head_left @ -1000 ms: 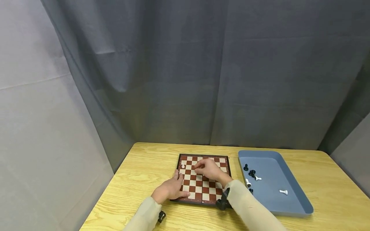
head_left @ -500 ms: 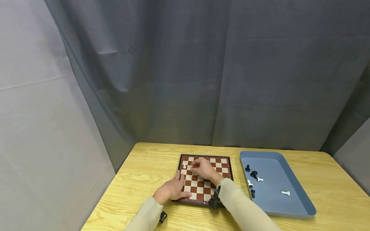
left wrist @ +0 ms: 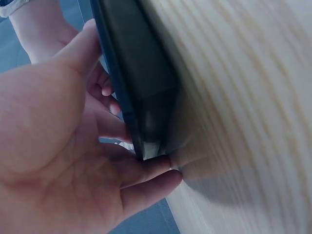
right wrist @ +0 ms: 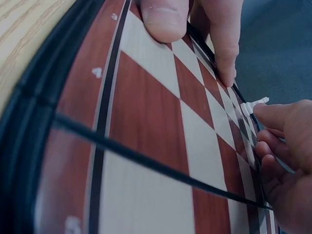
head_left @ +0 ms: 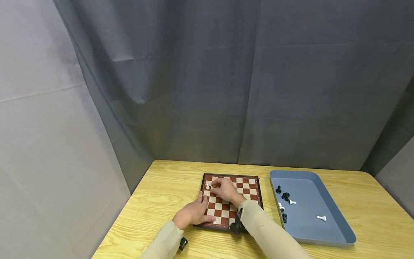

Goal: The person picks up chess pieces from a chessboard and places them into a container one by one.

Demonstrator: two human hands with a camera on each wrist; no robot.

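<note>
A brown and white chessboard [head_left: 223,212] lies on the table. My left hand [head_left: 193,213] rests spread at its left edge, the thumb on the near side and the fingers [left wrist: 151,190] straight along the dark rim. Over the far left squares is my right hand [head_left: 224,189], thumb and fingers bent. Just left of its fingertips a small white chess piece [head_left: 207,186] stands on the board. In the right wrist view the right thumb tip overlaps this white piece [right wrist: 251,106]. I cannot tell whether the right fingers pinch anything.
A blue-grey tray [head_left: 336,208] sits right of the board. Inside lie black chess pieces [head_left: 285,196] and white ones, including a lone white piece [head_left: 321,218] toward the right. Grey curtains [head_left: 194,90] hang behind the wooden table [head_left: 168,180].
My right hand has moved left across the board, closer to the standing white piece. My left hand keeps its place on the board's edge. The view has shifted slightly.
</note>
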